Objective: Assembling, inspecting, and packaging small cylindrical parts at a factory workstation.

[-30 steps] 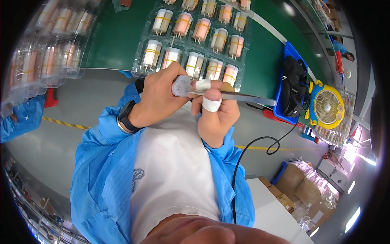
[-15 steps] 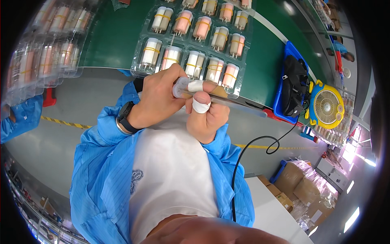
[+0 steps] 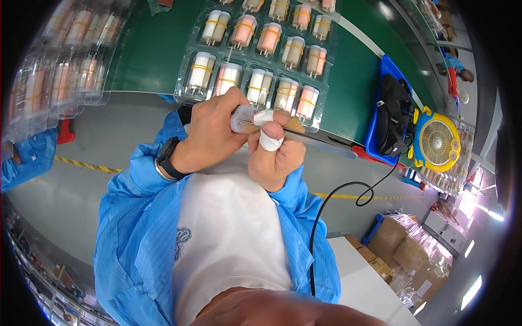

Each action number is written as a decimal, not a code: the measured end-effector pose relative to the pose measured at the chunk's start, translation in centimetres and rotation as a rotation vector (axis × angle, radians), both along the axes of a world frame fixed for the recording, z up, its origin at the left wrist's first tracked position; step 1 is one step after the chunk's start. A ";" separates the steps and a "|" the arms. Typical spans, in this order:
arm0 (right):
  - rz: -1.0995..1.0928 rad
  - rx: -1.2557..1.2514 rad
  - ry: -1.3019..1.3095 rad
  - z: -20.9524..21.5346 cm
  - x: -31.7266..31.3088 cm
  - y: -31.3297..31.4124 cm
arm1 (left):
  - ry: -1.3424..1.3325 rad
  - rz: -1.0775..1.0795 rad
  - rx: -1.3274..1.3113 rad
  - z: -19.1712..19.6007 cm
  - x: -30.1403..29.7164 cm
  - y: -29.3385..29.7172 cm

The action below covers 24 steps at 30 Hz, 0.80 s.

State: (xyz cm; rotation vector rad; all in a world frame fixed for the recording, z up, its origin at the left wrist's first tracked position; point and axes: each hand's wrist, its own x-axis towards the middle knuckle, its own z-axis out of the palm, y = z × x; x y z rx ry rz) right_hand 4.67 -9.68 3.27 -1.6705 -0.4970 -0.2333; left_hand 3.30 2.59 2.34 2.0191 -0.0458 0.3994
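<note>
My left hand point(image 3: 213, 133) is closed around a pale cylinder point(image 3: 239, 118), its round end facing right. A slim metal tool like tweezers point(image 3: 331, 146) is pinched in my right hand point(image 3: 274, 163), close beside the left. The tool's thin tip reaches the cylinder's round end; whether it has entered is too small to tell. White tape wraps my right thumb and forefinger. Just beyond both hands lies a clear plastic tray point(image 3: 319, 120). Its pockets hold paired white, grey and pink cylinders point(image 3: 261, 87) bound with yellow bands, several with metal pins.
Stacked clear trays point(image 3: 89, 100) of similar cylinders stand at the left of the green bench point(image 3: 147, 60). At the right are a blue bin point(image 3: 372, 133) with a black bag point(image 3: 394, 108) and a yellow-blue fan point(image 3: 437, 142). A black cable point(image 3: 321, 209) hangs beside me.
The cylinder's round end has turned slightly more into view. My right hand and the tool have shifted a little, and the tool's tip shows more plainly at that end.
</note>
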 end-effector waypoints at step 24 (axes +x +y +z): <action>0.035 0.222 0.161 -0.9 -0.4 -0.5 | 0.016 -0.001 0.005 0.1 0.0 -0.2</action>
